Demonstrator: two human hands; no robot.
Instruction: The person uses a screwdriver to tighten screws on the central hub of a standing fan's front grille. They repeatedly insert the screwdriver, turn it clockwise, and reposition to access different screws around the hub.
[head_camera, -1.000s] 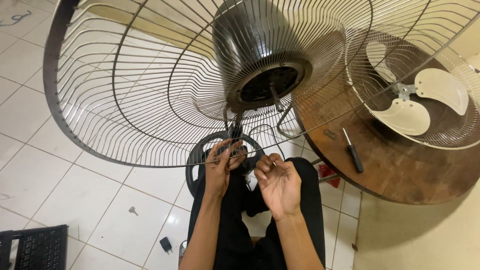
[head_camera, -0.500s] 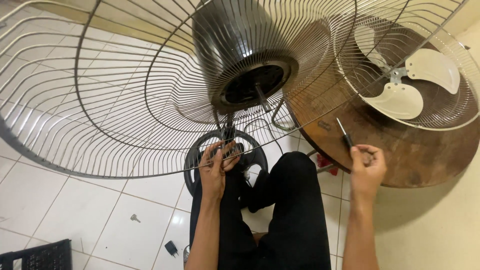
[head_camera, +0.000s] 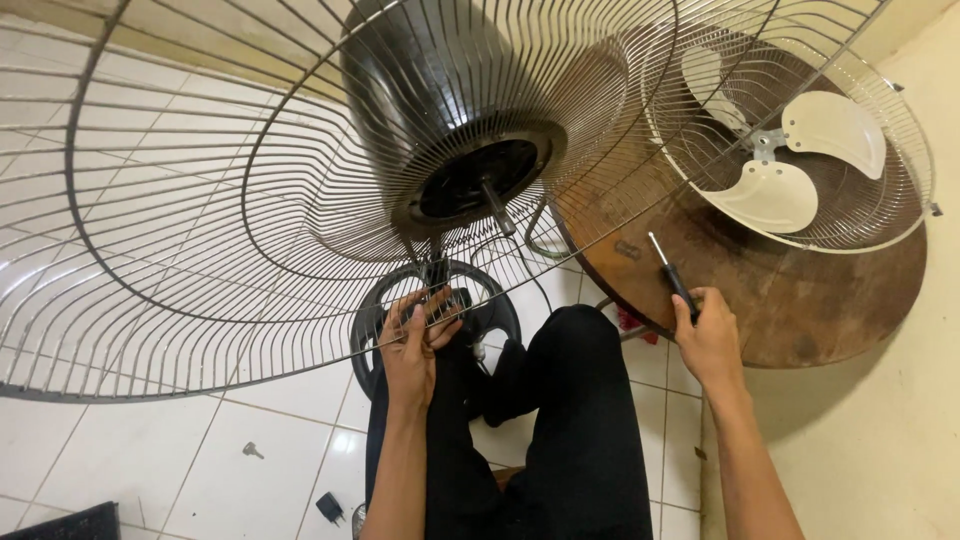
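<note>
Head view: left hand (head_camera: 418, 345), fingers curled, grips the black stem bracket (head_camera: 440, 290) under the black round motor housing (head_camera: 440, 110) at frame centre, behind the big silver wire fan guard (head_camera: 180, 230). Right hand (head_camera: 708, 340), centre right, is closed around a black-handled screwdriver (head_camera: 672, 272) lying on the round brown wooden table (head_camera: 800, 310). Step looks like tool pickup; the screwdriver would need lifting toward the bracket. A white-bladed small fan (head_camera: 800, 150) sits upper right.

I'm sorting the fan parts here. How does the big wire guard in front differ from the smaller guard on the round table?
The big wire guard carries a black motor with a bare shaft and no blades; the smaller guard holds white blades. The big one is tilted above the floor tiles; the smaller one rests on the wooden table. Both are round metal cages of radial wires.
</note>
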